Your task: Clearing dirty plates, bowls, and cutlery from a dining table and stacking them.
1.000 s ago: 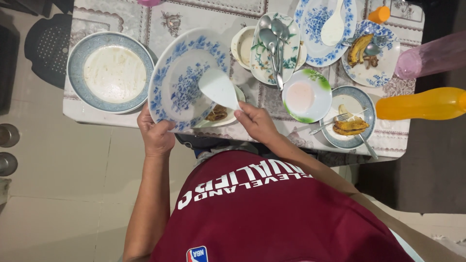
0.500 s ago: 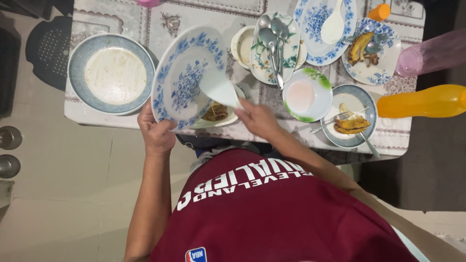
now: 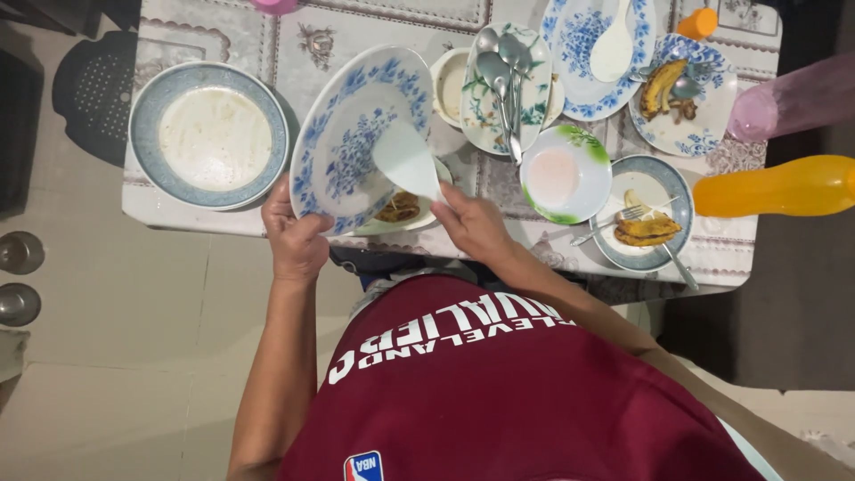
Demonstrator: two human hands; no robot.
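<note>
Here the left hand (image 3: 298, 240) grips a tilted blue-flowered plate (image 3: 361, 134) by its rim; right-hand (image 3: 472, 227) fingers pinch a white paddle (image 3: 405, 160) against it, over the bench (image 3: 356, 36).

- A small surface (image 3: 232, 218) with rounded corners; its covering is pale, printed with floral panels and dark scrolled borders
- The floor (image 3: 134, 356) is laid in large cream tiles with thin grout lines; even, soft light falls on it
- A dark perforated mat (image 3: 85, 93) lies on the floor by the upper left corner
- Two round metal lids or cups (image 3: 18, 276) sit at the left edge
- Right of the surface, the floor falls into deep shadow
</note>
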